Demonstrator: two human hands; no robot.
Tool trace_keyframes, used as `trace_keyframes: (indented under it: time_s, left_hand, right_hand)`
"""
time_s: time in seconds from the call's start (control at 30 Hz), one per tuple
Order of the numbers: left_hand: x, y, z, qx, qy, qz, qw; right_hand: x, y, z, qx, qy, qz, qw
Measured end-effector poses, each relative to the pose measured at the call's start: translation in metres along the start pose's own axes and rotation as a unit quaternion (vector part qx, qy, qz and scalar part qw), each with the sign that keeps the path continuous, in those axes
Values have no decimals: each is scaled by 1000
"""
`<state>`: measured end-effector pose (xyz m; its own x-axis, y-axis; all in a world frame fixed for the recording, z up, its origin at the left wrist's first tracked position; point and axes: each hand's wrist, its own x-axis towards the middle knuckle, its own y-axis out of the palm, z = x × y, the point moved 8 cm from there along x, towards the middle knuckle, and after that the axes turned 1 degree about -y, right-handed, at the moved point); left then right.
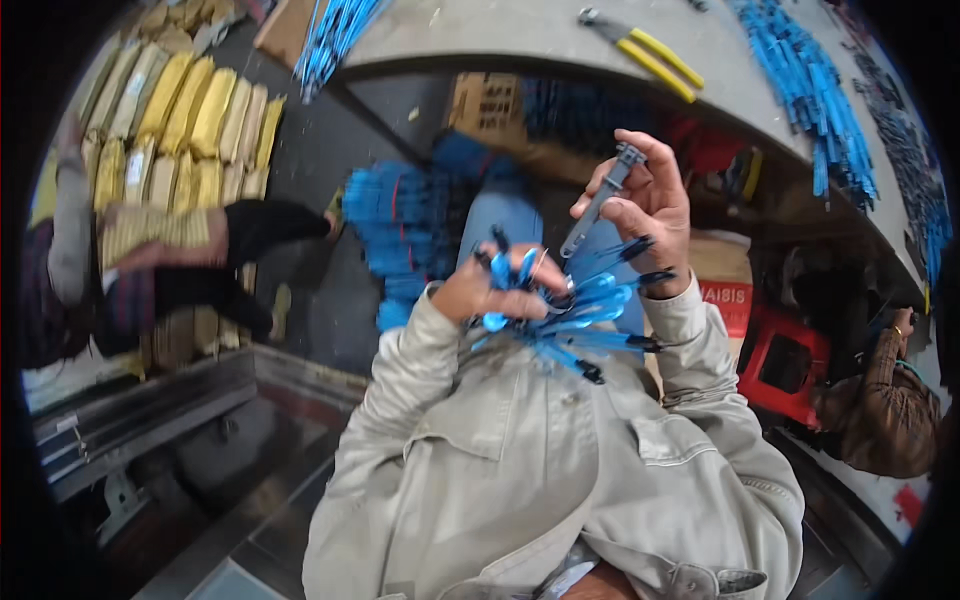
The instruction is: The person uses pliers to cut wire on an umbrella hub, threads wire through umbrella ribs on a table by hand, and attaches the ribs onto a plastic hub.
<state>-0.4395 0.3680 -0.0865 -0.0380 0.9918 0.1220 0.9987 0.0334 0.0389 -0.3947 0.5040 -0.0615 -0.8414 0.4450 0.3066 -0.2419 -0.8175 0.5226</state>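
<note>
My left hand (500, 292) is closed around a fanned-out bunch of slim blue pieces with black tips (598, 300), in front of my chest. Their exact kind cannot be made out. Raised to the right of the bunch, my right hand (660, 205) pinches a long, narrow grey piece with a notched block at its upper end (603, 203) between thumb and fingers. The grey piece slants down toward the bunch, and its lower tip is close to the blue pieces. Some fingers of my left hand are hidden behind the bunch.
A grey table (450, 30) spans the far side, bearing yellow-handled pliers (655, 62) and blue bundles (800, 80). More blue bundles (395, 235) lie beyond my left arm. Wrapped packages (180, 110) and a person (150, 250) are at left; a red plastic stool (765, 395) and another person (885, 410) at right.
</note>
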Motion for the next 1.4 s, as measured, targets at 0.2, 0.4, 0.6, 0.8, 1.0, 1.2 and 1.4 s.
trace_keyframes:
  time_s: [0.2,0.4,0.6,0.8,1.0,1.2,1.4]
  left_hand:
    - [-36,-6,18,-63,-93,-117,987]
    - [-50,-1,12,-110,-109,-150,977]
    - [-35,-3,6,-89,-87,-171,977]
    - [-29,4,17,-127,-91,-191,969]
    - [-29,8,18,-150,-68,-192,968]
    - [-34,4,18,-78,-68,-230,968]
    - [-32,-3,15,-63,-28,-219,973]
  right_hand:
    - [-36,37,-25,-44,15,156,987]
    - [-47,58,-28,-184,-68,389,900]
    - [-66,16,-51,96,154,45,982]
    - [-76,19,-37,-117,107,-1,987]
    - [-79,22,-37,-103,184,-15,977]
    - [-78,20,-37,-101,279,-31,954]
    - [-79,20,-41,-35,313,-80,946]
